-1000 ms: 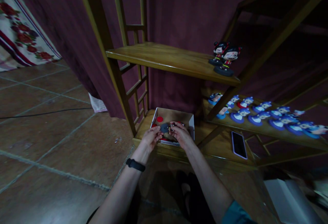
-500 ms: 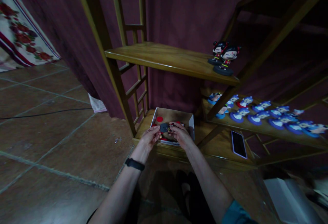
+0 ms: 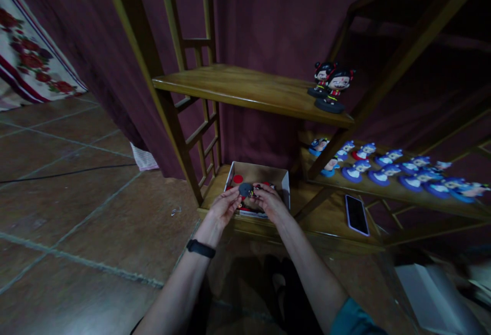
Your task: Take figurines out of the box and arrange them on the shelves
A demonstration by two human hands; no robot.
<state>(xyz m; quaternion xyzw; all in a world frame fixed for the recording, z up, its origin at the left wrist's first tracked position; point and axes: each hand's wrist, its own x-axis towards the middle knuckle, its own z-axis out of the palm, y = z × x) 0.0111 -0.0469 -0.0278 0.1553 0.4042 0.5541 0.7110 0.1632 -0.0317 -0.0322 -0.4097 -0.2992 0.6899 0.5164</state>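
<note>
Over a white cardboard box, my two hands hold a small figurine between them. My left hand pinches the round dark grey base at its left edge. My right hand is closed around the black, red and yellow figurine, whose head is mostly covered by the fingers. The figurine lies sideways, its base tilted up toward me. Inside the box are a red disc and other red and dark pieces, partly hidden under my hands.
Two similar figurines stand at the right end of the upper wooden shelf. Several blue-and-white figurines line the lower right shelf. A phone lies on the bottom board. A shelf post rises left of the box.
The view has shifted slightly. My hands keep their hold on the figurine and its base, with the base turned a little more toward me.
</note>
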